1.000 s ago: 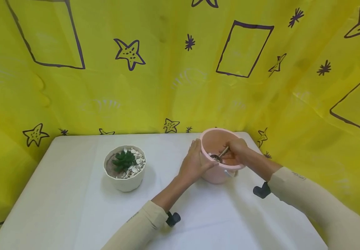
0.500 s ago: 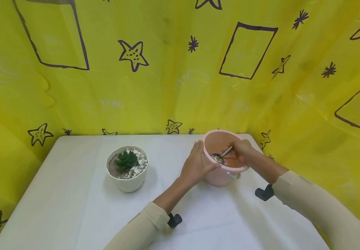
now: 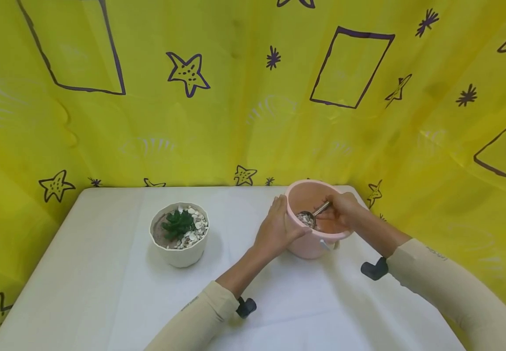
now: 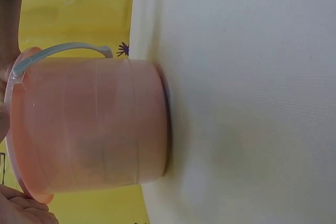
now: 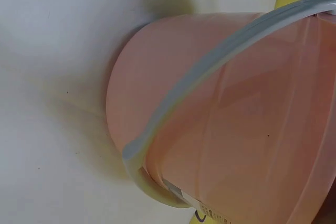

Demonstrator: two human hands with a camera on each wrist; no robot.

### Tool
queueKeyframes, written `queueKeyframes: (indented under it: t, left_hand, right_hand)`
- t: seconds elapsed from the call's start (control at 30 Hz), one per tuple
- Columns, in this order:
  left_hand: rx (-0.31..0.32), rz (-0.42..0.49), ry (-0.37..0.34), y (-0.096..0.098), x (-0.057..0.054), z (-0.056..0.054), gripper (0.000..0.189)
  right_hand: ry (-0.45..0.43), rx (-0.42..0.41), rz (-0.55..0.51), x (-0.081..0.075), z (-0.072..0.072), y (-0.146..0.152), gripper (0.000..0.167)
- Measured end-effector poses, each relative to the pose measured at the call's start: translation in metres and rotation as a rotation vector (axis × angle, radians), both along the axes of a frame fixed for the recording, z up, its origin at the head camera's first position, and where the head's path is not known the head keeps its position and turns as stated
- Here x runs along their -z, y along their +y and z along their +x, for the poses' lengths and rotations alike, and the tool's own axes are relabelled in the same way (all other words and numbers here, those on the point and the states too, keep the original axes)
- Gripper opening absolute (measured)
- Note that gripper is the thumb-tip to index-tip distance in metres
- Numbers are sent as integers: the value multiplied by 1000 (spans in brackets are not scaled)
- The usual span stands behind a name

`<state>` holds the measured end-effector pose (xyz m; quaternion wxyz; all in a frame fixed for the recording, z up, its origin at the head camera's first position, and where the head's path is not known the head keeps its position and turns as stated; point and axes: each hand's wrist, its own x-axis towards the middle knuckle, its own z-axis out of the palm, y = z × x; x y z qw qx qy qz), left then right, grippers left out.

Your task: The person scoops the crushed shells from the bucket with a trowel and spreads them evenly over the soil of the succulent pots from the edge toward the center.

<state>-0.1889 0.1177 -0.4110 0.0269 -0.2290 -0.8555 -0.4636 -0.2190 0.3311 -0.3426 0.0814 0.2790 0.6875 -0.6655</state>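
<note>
One round pink plastic bucket point(image 3: 306, 247) stands on one white table point(image 3: 104, 278); the left hand point(image 3: 276, 230) holds it, the right hand point(image 3: 344, 210) grips one silvery scoop point(image 3: 322, 208) inside; one white faceted pot point(image 3: 182, 257) holds one green succulent point(image 3: 178, 224).

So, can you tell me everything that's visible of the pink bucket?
The pink bucket looks like smooth plastic, with faint bands on its wall, a protruding rim and a pale handle lowered against its side; a label partly shows. It stands mouth up on the white table, near the far right corner. The left hand's grip holds its rim. The right hand's grip holds a metal scoop inside, where pale bits show; whether the scoop touches the bucket is unclear.
</note>
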Motion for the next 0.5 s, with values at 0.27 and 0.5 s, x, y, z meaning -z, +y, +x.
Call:
queueKeyframes:
  t: [0.27,0.5]
  left_hand:
    - [-5,-1,-13,0,0,2,108]
    - [-11,0,-6,0,-1,2,107]
  right_hand:
    - [27,-28,-10,-6,2,8,25]
    - [17,-3,-79,-12,2,9,26]
